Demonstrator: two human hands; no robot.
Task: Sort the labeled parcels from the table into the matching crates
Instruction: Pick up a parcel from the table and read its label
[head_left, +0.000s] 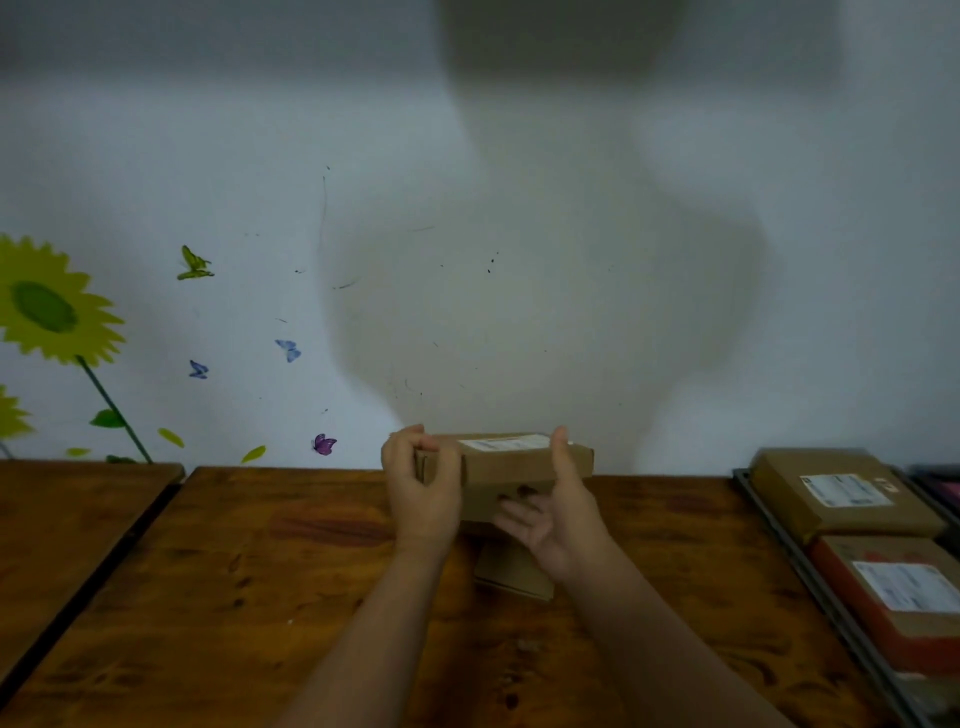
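A small brown cardboard parcel (511, 467) with a white label on its top face is held up above the wooden table (260, 597), near the wall. My left hand (421, 493) grips its left end with curled fingers. My right hand (558, 512) holds its right side, thumb up against the near face and fingers spread under it. Below the hands another flat brown parcel (511, 579) lies on the table, partly hidden by my right wrist.
At the right edge a dark-framed crate (810, 587) holds a brown labeled parcel (841, 493) and a red-brown labeled parcel (904, 603). A second table (62, 519) stands at the left across a narrow gap. The wall behind has flower and butterfly stickers.
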